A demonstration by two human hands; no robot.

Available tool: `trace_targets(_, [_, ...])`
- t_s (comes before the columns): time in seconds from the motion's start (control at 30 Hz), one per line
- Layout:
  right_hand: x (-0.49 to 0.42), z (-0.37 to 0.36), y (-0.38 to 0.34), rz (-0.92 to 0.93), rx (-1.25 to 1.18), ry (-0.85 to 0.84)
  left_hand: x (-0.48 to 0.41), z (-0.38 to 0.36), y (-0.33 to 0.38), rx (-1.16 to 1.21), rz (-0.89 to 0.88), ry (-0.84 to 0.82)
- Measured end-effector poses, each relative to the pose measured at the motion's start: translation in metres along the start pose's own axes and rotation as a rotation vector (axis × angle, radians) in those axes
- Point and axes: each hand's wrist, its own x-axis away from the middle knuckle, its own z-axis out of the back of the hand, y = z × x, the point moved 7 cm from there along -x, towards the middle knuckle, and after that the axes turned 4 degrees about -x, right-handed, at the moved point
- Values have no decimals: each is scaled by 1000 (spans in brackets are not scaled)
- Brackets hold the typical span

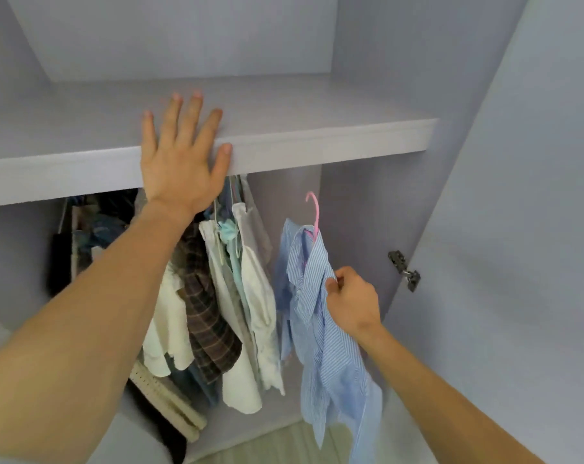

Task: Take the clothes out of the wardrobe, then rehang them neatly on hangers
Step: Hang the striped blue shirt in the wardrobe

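- My left hand point(180, 152) lies flat on the front edge of the wardrobe shelf point(317, 142). The fingers are straight and spread and grasp nothing.
- My right hand point(351, 303) pinches a fold of the blue striped shirt point(320, 346) between thumb and curled fingers, near its shoulder.
- The shirt is draped on a pink hanger point(314, 209), right of the other clothes and apart from them, below the shelf.
- The hanger's hook shows in open air with nothing through it. The rail is hidden behind the shelf edge.
- The shirt sits crooked and bunched, with one side drooping low.
- To the left, white garments point(257, 313) and a dark plaid shirt point(207, 329) hang crowded together, with darker items further left.
- Judgement: the task is partway at best. I cannot tell whether this shirt is coming out or going back.
- Outstanding: straighten the shirt on its hanger and hook it on the rail. The crowded garments look untidy and probably need the same treatment.
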Motion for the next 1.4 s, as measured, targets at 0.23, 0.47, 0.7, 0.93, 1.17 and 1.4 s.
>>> trace_targets(0.23, [-73,-33,-39,71,-44,-19,1,-5,-2,-85,-20,326])
trace_targets(0.47, [-129,-41,-33,147,-75,83,1,-8,1,-164,-29,542])
trace_targets(0.7, [-168,-73,-38,235,-118,138,3,-14,-2,-175,11,580])
trace_targets(0.93, [-179,-77,-71,331,-28,277,3,-14,-3,-171,22,561])
trace_targets(1.17, [-198,-85,-120,309,-155,242,3,-15,-4,-164,22,557])
trace_targets(1.4, [-213,-108,-116,248,-109,143,3,-16,-5,-161,16,583])
